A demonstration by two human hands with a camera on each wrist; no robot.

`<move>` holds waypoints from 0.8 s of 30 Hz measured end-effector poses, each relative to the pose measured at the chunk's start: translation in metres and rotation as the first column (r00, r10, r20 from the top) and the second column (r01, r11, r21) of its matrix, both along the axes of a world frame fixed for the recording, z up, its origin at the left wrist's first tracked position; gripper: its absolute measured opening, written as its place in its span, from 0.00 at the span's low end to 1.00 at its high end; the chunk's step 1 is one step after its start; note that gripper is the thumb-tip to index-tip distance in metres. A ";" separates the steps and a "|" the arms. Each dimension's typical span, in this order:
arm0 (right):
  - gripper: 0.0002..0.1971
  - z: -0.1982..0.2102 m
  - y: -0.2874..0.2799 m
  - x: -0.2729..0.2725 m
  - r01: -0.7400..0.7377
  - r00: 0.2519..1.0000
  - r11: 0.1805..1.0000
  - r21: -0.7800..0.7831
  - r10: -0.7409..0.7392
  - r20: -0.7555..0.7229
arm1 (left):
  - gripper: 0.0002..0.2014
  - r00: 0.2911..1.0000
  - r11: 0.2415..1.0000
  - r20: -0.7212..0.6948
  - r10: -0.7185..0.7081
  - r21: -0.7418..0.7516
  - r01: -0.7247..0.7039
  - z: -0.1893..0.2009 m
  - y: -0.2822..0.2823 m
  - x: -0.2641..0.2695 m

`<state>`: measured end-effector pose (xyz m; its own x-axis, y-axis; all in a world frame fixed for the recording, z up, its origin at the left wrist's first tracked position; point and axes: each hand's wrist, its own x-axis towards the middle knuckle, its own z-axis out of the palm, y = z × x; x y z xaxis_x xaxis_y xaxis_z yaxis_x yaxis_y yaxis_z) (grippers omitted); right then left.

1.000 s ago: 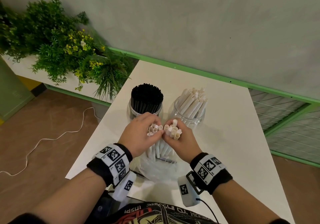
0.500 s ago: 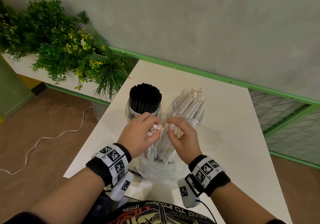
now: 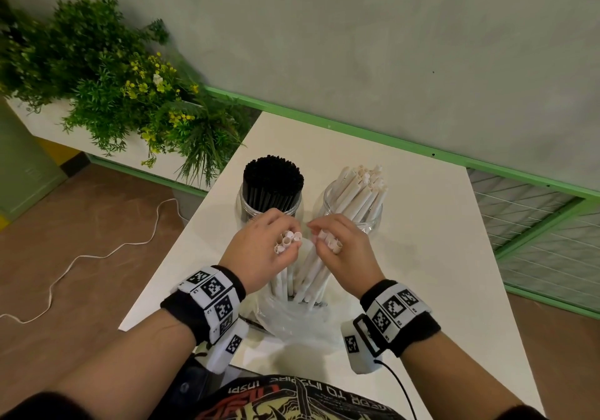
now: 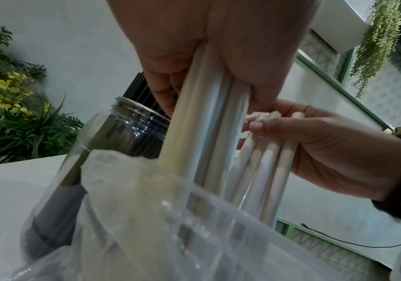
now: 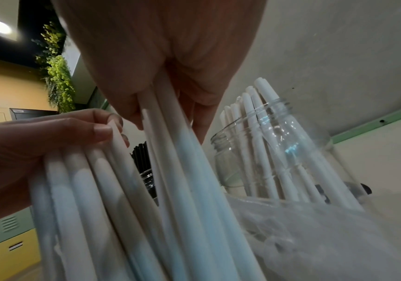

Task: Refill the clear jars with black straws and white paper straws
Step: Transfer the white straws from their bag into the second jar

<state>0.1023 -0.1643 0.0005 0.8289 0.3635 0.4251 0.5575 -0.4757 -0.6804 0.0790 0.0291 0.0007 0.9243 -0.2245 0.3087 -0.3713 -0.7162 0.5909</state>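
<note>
Head view gives us both jars [image 3: 352, 207] near the table's [image 3: 438, 257] far edge; wrist views show what it hides: left hand [image 3: 259, 251] and right hand [image 3: 344, 247] each gripping white straws [image 4: 209, 123] rising from a bag [image 4: 146, 218].

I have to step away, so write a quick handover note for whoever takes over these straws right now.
Left hand: holds a bunch of white paper straws, lower ends in the plastic bag.
Right hand: holds a second bunch, tilted, also in the bag.
Black-straw jar: packed full.
White-straw jar: partly filled, with room.
Left: move both bunches into the white-straw jar.
</note>
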 end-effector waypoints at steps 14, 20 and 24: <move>0.10 0.063 -0.014 0.013 0.022 0.989 0.997 0.076 -0.010 -0.151 | 0.16 0.999 1.000 -0.029 -0.021 0.018 0.022 0.000 -0.004 0.007; 0.09 0.119 -0.038 0.024 0.132 0.990 0.941 0.311 -0.108 -0.095 | 0.17 1.000 0.999 -0.029 -0.002 0.033 0.003 -0.002 -0.002 0.012; 0.09 0.148 -0.052 0.034 0.138 0.985 0.896 0.421 -0.167 0.034 | 0.18 0.999 0.998 -0.038 -0.008 0.066 0.011 -0.001 -0.003 0.015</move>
<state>0.1367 -0.2158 0.1483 0.8240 0.0126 0.5665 0.5525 -0.2404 -0.7981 0.0941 0.0266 -0.0001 0.9327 -0.2522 0.2578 -0.3566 -0.7509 0.5558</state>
